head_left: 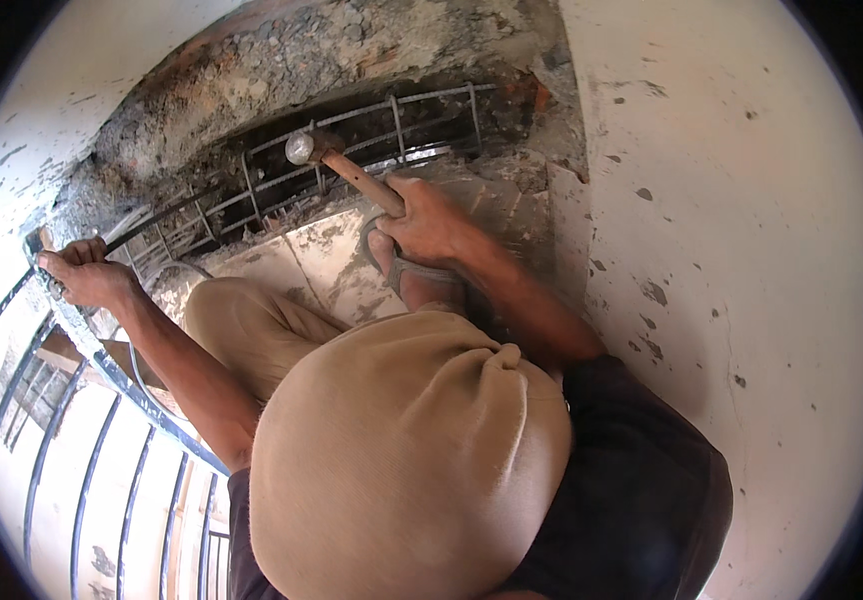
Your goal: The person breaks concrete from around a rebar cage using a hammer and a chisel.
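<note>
My right hand (429, 220) is closed round the wooden handle of a hammer (363, 182). The hammer's head, with a shiny round face, is over a cage of steel rebar (251, 185) in a broken-out wall recess. At the far left, my left hand (89, 275) is wrapped round a dark metal rod (166, 213) that slants toward the rebar. The hand is beside the corner of a metal railing frame (101, 355). Whether it also touches the frame, I cannot tell. The rod's far end is hard to make out against the rebar.
Rough broken concrete (251, 85) rises behind the recess. A spattered pale wall (671, 250) stands close on the right, and dark railing bars (81, 490) run down the left. My sandalled foot (406, 265) rests on the stained ledge (326, 250); beige trouser cloth (401, 450) fills the lower middle.
</note>
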Tool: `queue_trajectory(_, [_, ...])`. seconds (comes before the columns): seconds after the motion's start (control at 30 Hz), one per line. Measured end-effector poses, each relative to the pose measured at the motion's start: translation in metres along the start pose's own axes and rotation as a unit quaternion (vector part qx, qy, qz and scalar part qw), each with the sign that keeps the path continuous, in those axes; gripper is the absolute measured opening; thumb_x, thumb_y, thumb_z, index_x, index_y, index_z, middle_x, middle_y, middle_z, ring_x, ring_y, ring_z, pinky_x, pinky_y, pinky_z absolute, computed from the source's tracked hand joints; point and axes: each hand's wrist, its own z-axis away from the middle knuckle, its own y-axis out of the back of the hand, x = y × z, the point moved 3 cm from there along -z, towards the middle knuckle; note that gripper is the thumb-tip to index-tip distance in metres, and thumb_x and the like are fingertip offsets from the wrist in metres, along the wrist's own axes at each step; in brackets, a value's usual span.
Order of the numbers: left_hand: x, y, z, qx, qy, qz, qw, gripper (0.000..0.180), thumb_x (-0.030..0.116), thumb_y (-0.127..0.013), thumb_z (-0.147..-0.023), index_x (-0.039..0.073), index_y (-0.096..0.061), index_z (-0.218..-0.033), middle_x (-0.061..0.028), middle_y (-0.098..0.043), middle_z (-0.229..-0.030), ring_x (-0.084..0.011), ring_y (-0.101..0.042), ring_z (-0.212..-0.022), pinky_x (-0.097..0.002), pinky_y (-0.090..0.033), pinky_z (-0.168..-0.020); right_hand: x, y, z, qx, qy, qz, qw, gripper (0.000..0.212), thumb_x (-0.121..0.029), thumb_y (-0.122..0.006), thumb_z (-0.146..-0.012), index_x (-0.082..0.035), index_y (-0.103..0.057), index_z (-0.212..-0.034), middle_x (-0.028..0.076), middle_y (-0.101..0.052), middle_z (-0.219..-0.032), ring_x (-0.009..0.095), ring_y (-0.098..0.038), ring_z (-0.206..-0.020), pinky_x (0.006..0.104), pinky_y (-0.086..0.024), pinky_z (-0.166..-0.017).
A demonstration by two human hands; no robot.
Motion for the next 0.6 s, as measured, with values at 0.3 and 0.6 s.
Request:
queue_trajectory(0.3, [-0.011, 0.015, -0.007, 0.044, 0.017, 0.056, 0.997, 0.057, 0.053, -0.033, -0.107, 0.019, -0.022, -0.063, 0.0032, -0.017, -0.052, -0.0132, -0.013, -0.048, -0.0314, -0.015, -0.046, -0.005, -0.017, -0.02, -0.062, -0.064, -0.107, 0.99, 0.025, -0.014, -0.071, -0.086, 0.003, -0.06, -0.102, 0.017, -0.063, -0.082, 0.021, -0.059, -0.074, 0.0397, -0.048, -0.071])
queue_trajectory(0.6, [-0.043, 0.004, 0.023, -0.117, 0.062, 0.085, 0.988, 0.054, 0.044, -0.035, -0.108, 0.019, -0.026, -0.06, 0.0054, -0.021, -0.052, -0.0122, -0.015, -0.045, -0.0313, -0.017, -0.042, -0.007, -0.013, -0.026, -0.064, -0.019, -0.064, 0.996, 0.032, -0.016, -0.073, -0.087, 0.004, -0.061, -0.109, 0.015, -0.063, -0.082, 0.019, -0.058, -0.075, 0.0386, -0.048, -0.071])
